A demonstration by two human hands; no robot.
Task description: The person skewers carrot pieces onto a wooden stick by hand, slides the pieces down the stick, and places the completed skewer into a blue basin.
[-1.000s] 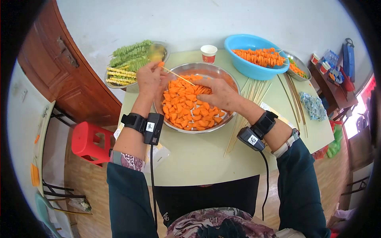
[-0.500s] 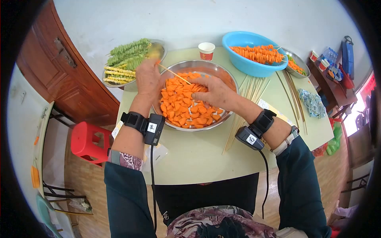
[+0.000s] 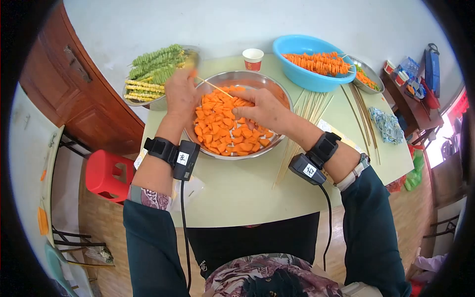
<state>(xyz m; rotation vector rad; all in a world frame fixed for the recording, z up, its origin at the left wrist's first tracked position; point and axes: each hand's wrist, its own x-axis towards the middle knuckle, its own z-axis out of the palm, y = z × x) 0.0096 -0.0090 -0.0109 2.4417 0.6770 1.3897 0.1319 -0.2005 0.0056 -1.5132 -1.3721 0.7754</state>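
Over the left rim of a steel basin (image 3: 278,89), my left hand (image 3: 180,95) is closed round a thin bamboo skewer (image 3: 213,86). The skewer slants down to the right, and a blurred orange piece shows at its upper end by my fingers. Cut carrot pieces (image 3: 230,131) cover much of the basin floor. My right hand (image 3: 264,110) reaches in from the right, curled near the skewer's lower end. Orange carrot slices show between its thumb and fingers; the fingertips are partly hidden.
A tray of skewered green and yellow vegetables (image 3: 158,64) stands at the back left. Behind the basin are a paper cup (image 3: 253,60) and a blue tub (image 3: 307,81) of carrot skewers (image 3: 316,64). Loose bamboo skewers (image 3: 311,111) and a crumpled cloth (image 3: 386,124) lie on the right.
The view has shifted slightly, so everything sits a little further left and up. My two hands keep nearly the same pose around the skewer and basin.
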